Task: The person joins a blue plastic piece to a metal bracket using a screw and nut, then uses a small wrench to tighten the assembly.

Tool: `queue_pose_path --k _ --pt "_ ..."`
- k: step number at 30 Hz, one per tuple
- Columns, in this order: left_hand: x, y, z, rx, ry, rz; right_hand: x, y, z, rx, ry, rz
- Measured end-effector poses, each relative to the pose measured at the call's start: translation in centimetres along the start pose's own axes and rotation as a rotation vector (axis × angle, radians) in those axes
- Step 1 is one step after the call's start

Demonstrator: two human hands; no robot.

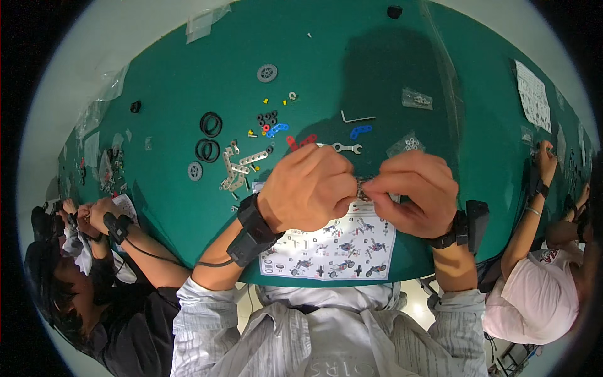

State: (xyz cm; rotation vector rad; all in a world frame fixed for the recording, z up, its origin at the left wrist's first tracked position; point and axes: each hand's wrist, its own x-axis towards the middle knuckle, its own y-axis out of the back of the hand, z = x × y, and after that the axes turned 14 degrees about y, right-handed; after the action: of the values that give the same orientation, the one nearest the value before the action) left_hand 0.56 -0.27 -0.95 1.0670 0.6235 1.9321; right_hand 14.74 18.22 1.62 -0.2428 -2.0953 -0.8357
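Note:
My left hand (308, 188) is closed, its knuckles upward, over the upper part of a printed instruction sheet (370, 270). Close beside it, my right hand (419, 191) pinches with thumb and forefinger. Between the fingertips of both hands is a small metallic part (362, 190), mostly hidden, so its exact kind does not show. Just beyond my hands lie a small flat wrench (347, 148), a red perforated bracket (303, 142) partly behind my left hand, and a blue angled bracket (361, 131).
Left of my hands lie silver perforated strips (253, 158), black rubber rings (210, 124) and grey wheels (267, 73). A hex key (358, 118) and small bags of hardware (417, 99) lie farther off. People work at the green table (465, 188) on both sides.

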Motion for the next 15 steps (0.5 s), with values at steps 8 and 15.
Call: queue_pose_path --k 8,15 --pt "-0.13 0.10 0.01 -0.056 0.034 -0.035 -0.02 0.26 0.06 0.095 -0.083 -0.040" --pt "0.27 0.84 0.09 0.010 -0.002 -0.035 -0.09 0.03 -0.11 0.122 -0.126 -0.029"
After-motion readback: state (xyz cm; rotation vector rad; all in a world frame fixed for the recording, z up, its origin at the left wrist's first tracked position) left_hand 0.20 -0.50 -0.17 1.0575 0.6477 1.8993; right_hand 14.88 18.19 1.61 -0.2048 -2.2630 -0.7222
